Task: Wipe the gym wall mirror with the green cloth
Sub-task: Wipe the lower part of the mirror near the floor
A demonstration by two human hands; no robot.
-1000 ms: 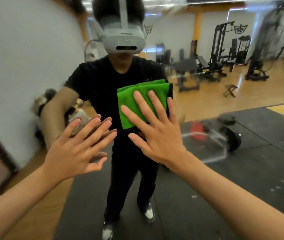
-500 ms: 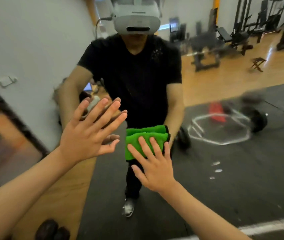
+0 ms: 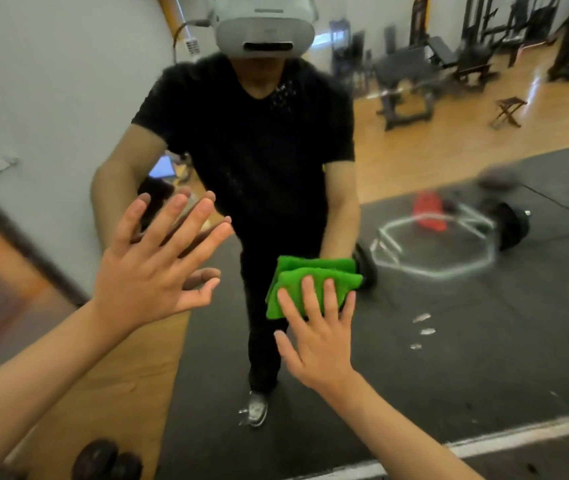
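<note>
GYM WALL, MID-WIPE: At the gym wall mirror, my right hand lies flat with its fingers straight and slightly spread. It presses the folded green cloth against the glass, low and right of centre, over the legs of my reflection. Only the fingers cover the cloth's lower half. The palm sits below it, and I cannot tell whether it is on the bare glass or just off it.

My left hand, higher and to the left, is wide open with fingers fanned. Its fingertips meet their mirrored image, so it appears to brace on the glass, and it holds nothing.

The cloth looks soft, light and nappy, folded in several layers. I judge it will glide on the smooth pane but could creep out from under straight fingers or come unfolded. Flat pressure over its middle, or a thumb hooked round one edge, seems the surest hold. The glass is stiff and breakable, so even, moderate pressure suits it.
</note>
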